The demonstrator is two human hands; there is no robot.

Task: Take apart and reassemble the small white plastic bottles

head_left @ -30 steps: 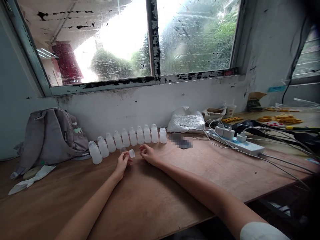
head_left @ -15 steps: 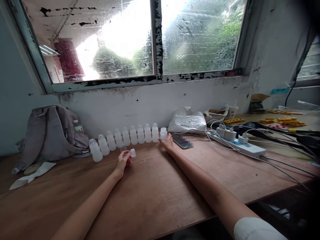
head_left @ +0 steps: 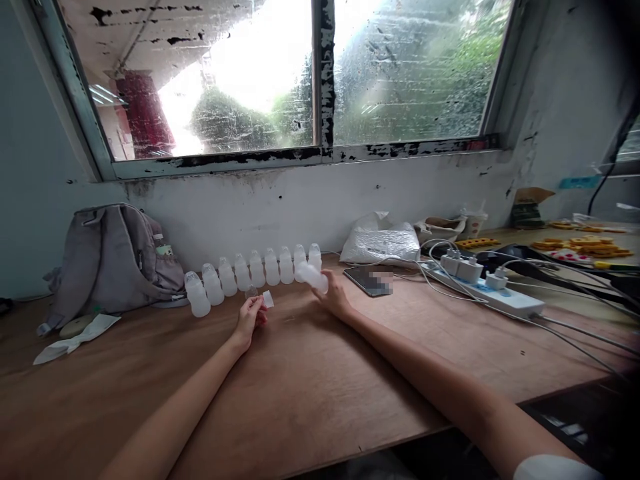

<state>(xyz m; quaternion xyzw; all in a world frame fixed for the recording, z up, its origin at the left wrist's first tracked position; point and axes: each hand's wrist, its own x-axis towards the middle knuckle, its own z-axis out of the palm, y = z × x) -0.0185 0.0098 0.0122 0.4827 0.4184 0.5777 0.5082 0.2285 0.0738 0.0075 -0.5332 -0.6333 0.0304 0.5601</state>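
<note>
Frosted white bottles (head_left: 242, 272), several of them with clear domed tops, stand upright in a curved row near the wall. My left hand (head_left: 249, 321) is in front of the row, pinching a small white cap (head_left: 269, 299) between thumb and fingers. A small clear dome (head_left: 251, 291) shows just above those fingers; whether it is held too, I cannot tell. At the row's right end, my right hand (head_left: 333, 293) is closed around a frosted bottle (head_left: 313, 276), tilted with its neck to the left. No clear dome shows on this bottle.
A grey backpack (head_left: 117, 260) leans by the wall at left, with a white cloth strip (head_left: 77, 339) in front. On the right are a phone (head_left: 367, 281), a silver plastic package (head_left: 381, 239) and a power strip (head_left: 505, 297) with trailing cables.
My right hand has taken the undomed bottle from the row's end, lifted it and tilted it leftward. The left hand keeps its pinch on the white cap. The view has shifted slightly.
</note>
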